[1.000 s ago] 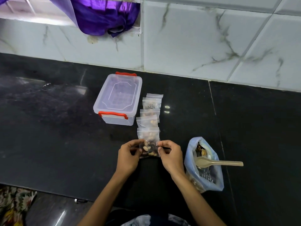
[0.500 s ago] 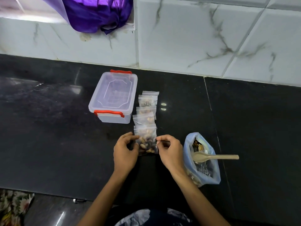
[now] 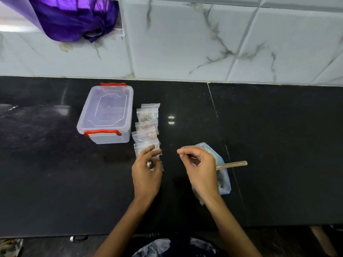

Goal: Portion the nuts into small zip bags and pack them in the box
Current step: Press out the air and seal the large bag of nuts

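Observation:
My left hand [image 3: 146, 170] grips a small zip bag of nuts [image 3: 158, 158] on the black counter, at the near end of a row of several filled small zip bags [image 3: 146, 127]. To the left of the row stands the clear plastic box [image 3: 106, 112], its lid on and both red latches down. My right hand [image 3: 199, 168] hovers right of the bag with fingers curled and nothing in it. Behind that hand lies the bluish bag of nuts [image 3: 224, 182], mouth open, with a beige spoon [image 3: 234, 163] sticking out to the right.
The black counter [image 3: 55, 182] runs to a marble-tiled wall [image 3: 185, 43] at the back. A purple cloth [image 3: 74, 19] hangs at the upper left. The counter's front edge is close to my body.
My right hand has let go of the small zip bag and moved right, toward the big nut bag. My left hand keeps the bag and has slid over it.

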Action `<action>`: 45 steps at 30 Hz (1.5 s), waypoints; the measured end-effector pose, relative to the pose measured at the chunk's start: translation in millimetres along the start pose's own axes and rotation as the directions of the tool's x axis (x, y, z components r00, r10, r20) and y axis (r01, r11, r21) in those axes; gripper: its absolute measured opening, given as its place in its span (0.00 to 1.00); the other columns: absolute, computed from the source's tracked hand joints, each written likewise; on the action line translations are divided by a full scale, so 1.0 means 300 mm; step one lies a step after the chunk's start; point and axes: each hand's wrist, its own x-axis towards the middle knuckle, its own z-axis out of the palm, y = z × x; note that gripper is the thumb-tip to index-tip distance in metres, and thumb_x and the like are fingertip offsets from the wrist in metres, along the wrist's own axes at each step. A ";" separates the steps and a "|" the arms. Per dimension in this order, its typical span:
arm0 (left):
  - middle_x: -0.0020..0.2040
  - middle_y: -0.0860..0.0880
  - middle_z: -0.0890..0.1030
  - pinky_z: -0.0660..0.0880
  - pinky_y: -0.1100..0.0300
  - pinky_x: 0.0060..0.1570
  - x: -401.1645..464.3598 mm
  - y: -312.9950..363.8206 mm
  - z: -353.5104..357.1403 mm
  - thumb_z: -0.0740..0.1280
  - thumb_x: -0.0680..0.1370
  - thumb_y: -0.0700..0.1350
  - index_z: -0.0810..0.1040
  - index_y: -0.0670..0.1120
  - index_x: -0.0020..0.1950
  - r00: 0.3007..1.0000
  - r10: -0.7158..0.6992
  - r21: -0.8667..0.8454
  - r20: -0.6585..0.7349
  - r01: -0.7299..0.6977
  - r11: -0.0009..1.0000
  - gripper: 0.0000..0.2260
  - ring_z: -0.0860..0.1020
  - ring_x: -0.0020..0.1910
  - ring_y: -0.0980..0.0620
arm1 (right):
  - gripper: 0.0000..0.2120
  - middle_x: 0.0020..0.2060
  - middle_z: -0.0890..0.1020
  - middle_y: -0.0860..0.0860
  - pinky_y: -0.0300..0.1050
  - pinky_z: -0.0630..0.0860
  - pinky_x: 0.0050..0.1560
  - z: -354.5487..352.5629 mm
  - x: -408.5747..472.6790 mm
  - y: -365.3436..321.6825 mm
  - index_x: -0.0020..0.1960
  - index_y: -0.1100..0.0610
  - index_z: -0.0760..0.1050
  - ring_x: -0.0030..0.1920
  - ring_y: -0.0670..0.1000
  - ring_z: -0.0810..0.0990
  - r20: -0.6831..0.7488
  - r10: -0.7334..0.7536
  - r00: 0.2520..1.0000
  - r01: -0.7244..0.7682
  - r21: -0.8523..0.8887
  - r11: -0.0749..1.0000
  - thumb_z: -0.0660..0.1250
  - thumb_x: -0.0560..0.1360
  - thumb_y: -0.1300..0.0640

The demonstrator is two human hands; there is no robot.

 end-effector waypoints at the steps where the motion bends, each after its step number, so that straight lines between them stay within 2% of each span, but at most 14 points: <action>1: 0.59 0.53 0.78 0.71 0.75 0.51 -0.006 0.005 0.016 0.66 0.75 0.31 0.82 0.47 0.51 1.000 0.005 -0.018 0.011 -0.005 1.000 0.13 0.76 0.54 0.69 | 0.13 0.42 0.83 0.45 0.33 0.76 0.48 -0.029 0.001 0.002 0.42 0.49 0.81 0.47 0.42 0.81 -0.026 0.003 1.000 -0.003 0.011 1.000 0.69 0.72 0.67; 3: 0.57 0.53 0.79 0.74 0.64 0.57 -0.013 0.010 0.049 0.67 0.75 0.33 0.81 0.49 0.49 1.000 0.015 -0.029 0.025 -0.014 0.999 0.12 0.77 0.57 0.60 | 0.15 0.41 0.83 0.46 0.33 0.77 0.47 -0.094 0.001 0.012 0.40 0.49 0.80 0.44 0.43 0.82 -0.068 0.011 0.998 -0.009 0.021 1.000 0.69 0.71 0.69; 5: 0.57 0.53 0.79 0.73 0.59 0.60 -0.022 0.016 0.078 0.69 0.74 0.35 0.81 0.50 0.50 0.998 0.020 -0.031 0.064 -0.018 0.999 0.11 0.76 0.58 0.57 | 0.14 0.41 0.82 0.46 0.32 0.77 0.45 -0.154 0.000 0.033 0.40 0.49 0.80 0.43 0.42 0.82 -0.121 0.057 0.991 -0.058 -0.001 0.998 0.70 0.71 0.69; 8: 0.56 0.53 0.79 0.72 0.62 0.59 -0.036 0.025 0.116 0.70 0.74 0.39 0.81 0.48 0.52 0.993 0.015 -0.035 0.121 -0.011 0.999 0.08 0.76 0.57 0.60 | 0.10 0.41 0.82 0.45 0.30 0.76 0.43 -0.226 -0.006 0.078 0.42 0.52 0.81 0.43 0.39 0.81 -0.189 0.098 0.977 -0.119 -0.102 0.988 0.71 0.71 0.67; 13: 0.54 0.53 0.80 0.74 0.72 0.50 -0.053 0.047 0.176 0.72 0.73 0.43 0.81 0.48 0.51 0.986 -0.034 -0.101 0.164 0.051 0.994 0.08 0.78 0.53 0.60 | 0.07 0.42 0.81 0.47 0.29 0.75 0.42 -0.293 -0.022 0.148 0.44 0.55 0.82 0.42 0.41 0.80 -0.231 0.085 0.969 -0.147 -0.269 0.952 0.71 0.71 0.66; 17: 0.50 0.52 0.82 0.76 0.69 0.47 -0.063 0.057 0.211 0.74 0.71 0.45 0.81 0.49 0.50 0.977 -0.080 -0.130 0.198 0.107 0.986 0.08 0.80 0.49 0.58 | 0.07 0.44 0.79 0.44 0.36 0.77 0.46 -0.313 -0.014 0.172 0.48 0.54 0.82 0.46 0.43 0.78 -0.180 0.051 0.982 -0.120 -0.400 0.909 0.70 0.72 0.64; 20: 0.46 0.51 0.83 0.78 0.65 0.43 -0.066 0.058 0.224 0.73 0.73 0.42 0.81 0.48 0.50 0.968 -0.129 -0.138 0.215 0.161 0.977 0.07 0.82 0.45 0.56 | 0.09 0.48 0.77 0.44 0.32 0.69 0.48 -0.315 0.004 0.175 0.54 0.54 0.81 0.53 0.44 0.73 -0.087 0.047 0.995 -0.089 -0.589 0.803 0.67 0.75 0.60; 24: 0.44 0.53 0.83 0.78 0.66 0.41 -0.067 0.060 0.225 0.72 0.74 0.40 0.80 0.50 0.49 0.967 -0.151 -0.145 0.206 0.182 0.972 0.07 0.82 0.43 0.59 | 0.13 0.53 0.78 0.47 0.37 0.66 0.54 -0.312 0.035 0.184 0.60 0.51 0.78 0.58 0.46 0.70 0.032 0.102 0.994 -0.043 -0.752 0.658 0.64 0.77 0.58; 26: 0.43 0.54 0.83 0.78 0.67 0.41 -0.066 0.059 0.224 0.72 0.73 0.41 0.80 0.52 0.48 0.968 -0.161 -0.153 0.194 0.191 0.970 0.07 0.82 0.43 0.60 | 0.11 0.52 0.78 0.46 0.39 0.64 0.54 -0.316 0.048 0.183 0.58 0.50 0.77 0.57 0.47 0.71 0.065 0.130 0.989 -0.029 -0.788 0.615 0.63 0.77 0.57; 30: 0.42 0.55 0.83 0.78 0.68 0.40 -0.072 0.059 0.232 0.72 0.74 0.40 0.80 0.54 0.46 0.974 -0.167 -0.177 0.154 0.193 0.965 0.08 0.81 0.42 0.62 | 0.08 0.42 0.79 0.45 0.44 0.68 0.51 -0.353 0.052 0.174 0.45 0.49 0.78 0.47 0.48 0.75 -0.003 0.112 0.994 -0.076 -0.746 0.662 0.64 0.76 0.60; 33: 0.43 0.55 0.83 0.77 0.69 0.40 -0.079 0.056 0.242 0.71 0.74 0.39 0.80 0.53 0.46 0.975 -0.183 -0.193 0.127 0.206 0.959 0.08 0.81 0.42 0.63 | 0.07 0.41 0.79 0.44 0.48 0.75 0.47 -0.405 0.055 0.181 0.45 0.49 0.78 0.44 0.46 0.77 -0.085 0.141 0.986 -0.163 -0.636 0.755 0.66 0.75 0.61; 36: 0.43 0.56 0.83 0.77 0.69 0.40 -0.084 0.051 0.250 0.71 0.74 0.40 0.80 0.53 0.47 0.974 -0.200 -0.198 0.102 0.217 0.956 0.08 0.81 0.42 0.63 | 0.05 0.44 0.78 0.44 0.46 0.76 0.47 -0.409 0.055 0.196 0.50 0.48 0.78 0.46 0.46 0.76 0.027 0.199 0.980 -0.130 -0.667 0.734 0.67 0.75 0.56; 40: 0.41 0.56 0.82 0.76 0.70 0.39 -0.095 0.056 0.256 0.71 0.74 0.41 0.80 0.55 0.46 0.973 -0.221 -0.206 0.072 0.231 0.951 0.08 0.81 0.41 0.64 | 0.06 0.40 0.77 0.44 0.45 0.75 0.44 -0.400 0.046 0.200 0.43 0.48 0.78 0.44 0.45 0.75 0.055 0.209 0.976 -0.124 -0.650 0.750 0.65 0.76 0.57; 45: 0.41 0.57 0.82 0.76 0.71 0.38 -0.102 0.056 0.252 0.70 0.75 0.41 0.80 0.53 0.47 0.969 -0.243 -0.195 0.045 0.247 0.949 0.06 0.80 0.40 0.65 | 0.06 0.41 0.80 0.46 0.41 0.73 0.39 -0.467 0.050 0.197 0.45 0.49 0.77 0.41 0.45 0.77 -0.241 0.149 0.959 -0.250 -0.472 0.846 0.64 0.77 0.57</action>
